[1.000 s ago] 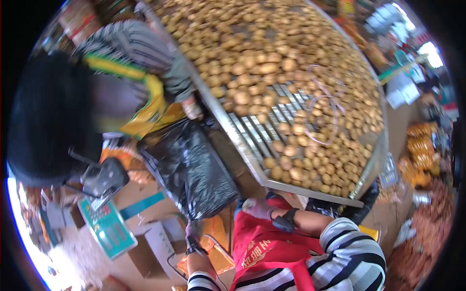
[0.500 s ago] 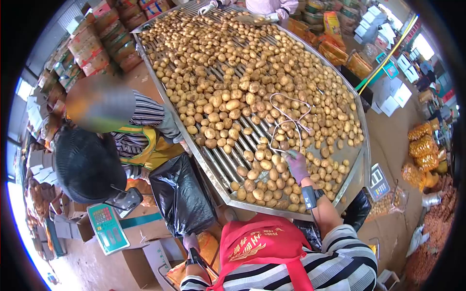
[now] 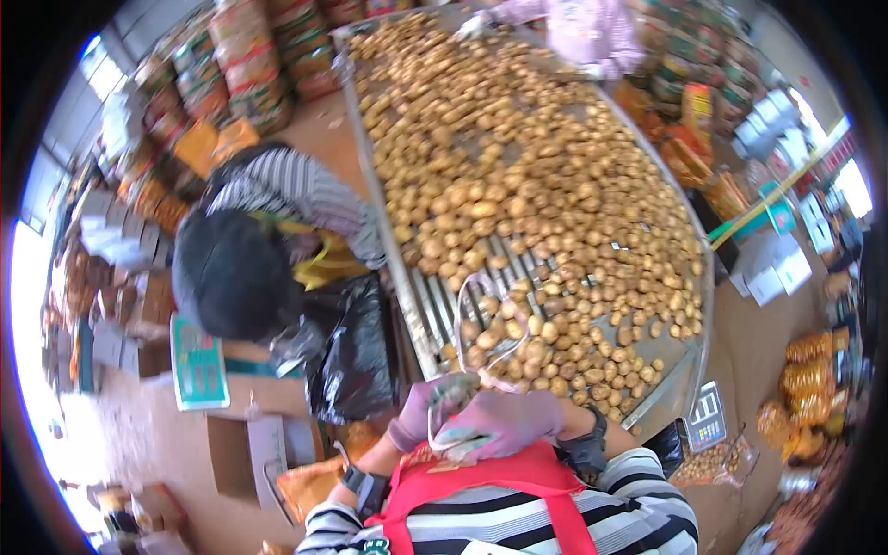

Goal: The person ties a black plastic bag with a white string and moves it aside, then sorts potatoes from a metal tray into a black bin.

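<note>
1. Chest-high over my red apron (image 3: pixel 499 476), my gloved left hand (image 3: pixel 421 412) and gloved right hand (image 3: pixel 509 421) meet, fingertips almost together, with the pale string (image 3: pixel 475 277) between them.
2. Writing is scarce at this angle: the pale marks along the apron's top edge are mostly covered by my hands, and I cannot read them.
3. The grey electronic scale (image 3: pixel 708 421), right of the worktop (image 3: pixel 413 319), shows a display and a blue keypad; its figures are too small to make out. The teal panel (image 3: pixel 199 363) at left carries print too blurred to read, as does the yellow sack (image 3: pixel 696 109) at upper right.
4. Both my hands are mostly closed, fingers curled in on the string; blur hides exactly which fingers pinch it.
5. A short loop of string hangs by my fingers, while a longer loop reaches forward from my hands over the nearest potatoes (image 3: pixel 490 208), spread across the slatted metal worktop.
6. At left, a co-worker in a dark cap (image 3: pixel 236 273) bends beside a black plastic bag (image 3: pixel 361 356); across the worktop stands another person in pink (image 3: pixel 592 37).
</note>
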Demonstrator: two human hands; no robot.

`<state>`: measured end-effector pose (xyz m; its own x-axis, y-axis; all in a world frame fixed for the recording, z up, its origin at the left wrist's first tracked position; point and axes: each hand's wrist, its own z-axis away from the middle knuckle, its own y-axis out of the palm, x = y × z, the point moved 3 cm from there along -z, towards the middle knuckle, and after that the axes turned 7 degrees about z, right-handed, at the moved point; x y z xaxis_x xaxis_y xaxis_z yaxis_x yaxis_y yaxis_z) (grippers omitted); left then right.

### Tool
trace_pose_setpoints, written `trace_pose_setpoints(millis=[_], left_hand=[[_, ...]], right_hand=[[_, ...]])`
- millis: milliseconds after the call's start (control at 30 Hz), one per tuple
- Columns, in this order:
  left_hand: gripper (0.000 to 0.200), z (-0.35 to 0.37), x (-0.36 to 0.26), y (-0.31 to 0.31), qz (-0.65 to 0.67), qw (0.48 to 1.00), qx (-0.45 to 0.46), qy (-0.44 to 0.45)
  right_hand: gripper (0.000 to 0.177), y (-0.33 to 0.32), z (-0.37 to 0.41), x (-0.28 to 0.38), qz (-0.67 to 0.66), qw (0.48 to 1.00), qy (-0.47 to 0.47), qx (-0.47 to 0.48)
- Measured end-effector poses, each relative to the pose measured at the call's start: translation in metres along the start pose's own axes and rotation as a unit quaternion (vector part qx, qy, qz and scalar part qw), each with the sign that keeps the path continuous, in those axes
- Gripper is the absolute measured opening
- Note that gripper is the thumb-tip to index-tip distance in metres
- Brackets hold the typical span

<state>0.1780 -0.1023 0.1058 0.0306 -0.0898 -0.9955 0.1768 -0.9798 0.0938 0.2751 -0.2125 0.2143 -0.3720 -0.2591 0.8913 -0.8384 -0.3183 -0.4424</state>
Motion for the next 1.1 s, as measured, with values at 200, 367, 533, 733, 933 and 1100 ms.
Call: trace_pose_setpoints(millis=[200,367,533,733,933,1100], left_hand=[[0.060,0.098,-0.003,-0.126,0.289,0.942,-0.106,-0.133],[0.038,0.187,0.047,-0.243,0.430,0.877,-0.216,0.011],[0.025,0.215,0.116,-0.340,0.260,0.868,-0.379,-0.186],[0.042,0.136,0.196,-0.420,-0.031,0.866,-0.410,-0.285],[0.057,0.035,0.183,-0.451,-0.374,0.814,-0.330,-0.298],[0.053,0.004,0.207,-0.489,-0.363,0.816,-0.341,-0.292]], right_hand=[[0.048,-0.020,0.011,-0.022,-0.393,0.884,0.214,-0.136],[0.044,-0.008,-0.042,-0.060,-0.395,0.875,0.269,-0.070],[0.029,0.003,-0.132,-0.123,-0.316,0.882,0.327,-0.125],[0.020,0.023,-0.192,-0.304,-0.144,0.843,0.399,-0.332],[0.020,0.013,-0.212,-0.421,-0.110,0.738,0.498,-0.442],[0.018,0.008,-0.213,-0.505,-0.155,0.653,0.536,-0.511]])
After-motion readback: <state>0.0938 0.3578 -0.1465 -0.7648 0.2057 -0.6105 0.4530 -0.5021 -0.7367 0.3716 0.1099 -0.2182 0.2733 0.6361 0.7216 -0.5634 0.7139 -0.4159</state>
